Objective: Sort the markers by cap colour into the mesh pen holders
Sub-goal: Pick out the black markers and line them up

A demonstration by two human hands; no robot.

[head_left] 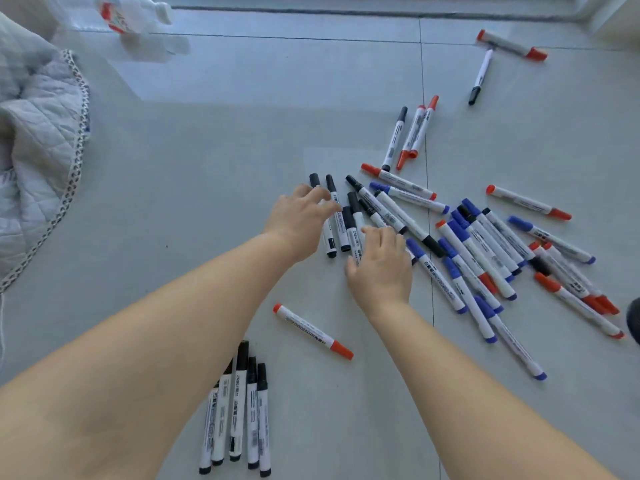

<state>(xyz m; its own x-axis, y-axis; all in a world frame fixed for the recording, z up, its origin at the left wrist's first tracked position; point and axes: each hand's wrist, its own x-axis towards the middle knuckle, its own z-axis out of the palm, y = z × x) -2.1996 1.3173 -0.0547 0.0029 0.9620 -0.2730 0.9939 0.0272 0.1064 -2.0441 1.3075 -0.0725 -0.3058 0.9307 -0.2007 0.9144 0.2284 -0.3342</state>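
Many white markers with black, blue or red caps lie on a grey tiled floor (pixel 214 161). My left hand (pixel 299 216) reaches over a row of black-capped markers (pixel 343 223), its fingers spread and touching them. My right hand (pixel 381 261) lies beside it on the same row, fingers loosely bent over the markers' lower ends. Several black-capped markers (pixel 239 410) lie side by side near me. One red-capped marker (pixel 311 330) lies alone between my forearms. A mixed heap of blue and red markers (pixel 485 258) spreads to the right. No mesh pen holder is in view.
A quilted grey cloth (pixel 38 140) lies at the left edge. A plastic bottle (pixel 131 12) with a red label is at the top left. More markers lie at the far right near a wall ledge (pixel 512 45). A dark object (pixel 635 320) shows at the right edge.
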